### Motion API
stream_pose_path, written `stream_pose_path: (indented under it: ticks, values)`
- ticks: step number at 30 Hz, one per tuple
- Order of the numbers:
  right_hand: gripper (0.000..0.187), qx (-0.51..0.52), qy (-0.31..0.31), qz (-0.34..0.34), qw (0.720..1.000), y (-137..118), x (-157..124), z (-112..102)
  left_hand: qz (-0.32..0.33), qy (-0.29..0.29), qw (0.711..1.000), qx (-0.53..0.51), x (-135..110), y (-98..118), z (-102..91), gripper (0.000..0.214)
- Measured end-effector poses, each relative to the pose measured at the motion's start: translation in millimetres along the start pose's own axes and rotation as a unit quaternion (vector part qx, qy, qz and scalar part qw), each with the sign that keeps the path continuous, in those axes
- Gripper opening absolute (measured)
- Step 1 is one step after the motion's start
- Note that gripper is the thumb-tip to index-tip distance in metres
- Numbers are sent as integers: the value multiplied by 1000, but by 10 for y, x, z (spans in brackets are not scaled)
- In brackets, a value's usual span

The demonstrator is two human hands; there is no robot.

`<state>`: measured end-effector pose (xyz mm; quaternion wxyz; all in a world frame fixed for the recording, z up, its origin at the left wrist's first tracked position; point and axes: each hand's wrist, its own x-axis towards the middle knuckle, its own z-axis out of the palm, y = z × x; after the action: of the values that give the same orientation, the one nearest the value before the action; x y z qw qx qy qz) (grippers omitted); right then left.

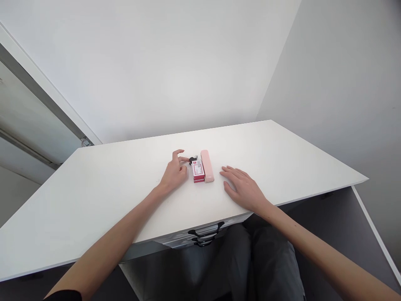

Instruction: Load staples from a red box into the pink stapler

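My left hand (175, 172) rests on the white desk with its fingers apart. One fingertip reaches a small black object with a metallic bit (192, 159); its kind is too small to make out. Just in front of that object lie red-and-white small boxes (198, 170), apparently stacked, beside my left thumb. A long, rounded pink case-like object (207, 166) sits against their right side. To the right of it, my right hand (242, 188) lies palm down on the desk, fingers stretched out, holding nothing and apart from the pink object.
The white desk (125, 175) ends at a wall (188, 62) behind and a grey wall (344, 83) to the right. Below its front edge are drawers with black handles (206, 231). My legs (241, 259) are under the desk.
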<state>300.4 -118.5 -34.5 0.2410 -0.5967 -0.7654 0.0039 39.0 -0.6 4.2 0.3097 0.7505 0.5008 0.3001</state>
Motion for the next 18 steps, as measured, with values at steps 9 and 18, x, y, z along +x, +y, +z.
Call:
stream_pose_path:
  ticks: [9, 18]
  values:
    - [43, -2, -4, 2, 1000, -6, 0, -4, 37, -39, 999, -2, -17, -2, 32, 59]
    - [43, 11, 2, 0, 1000, -28, 1, -24, 31, -17, 999, -31, 22, -75, 48, 55]
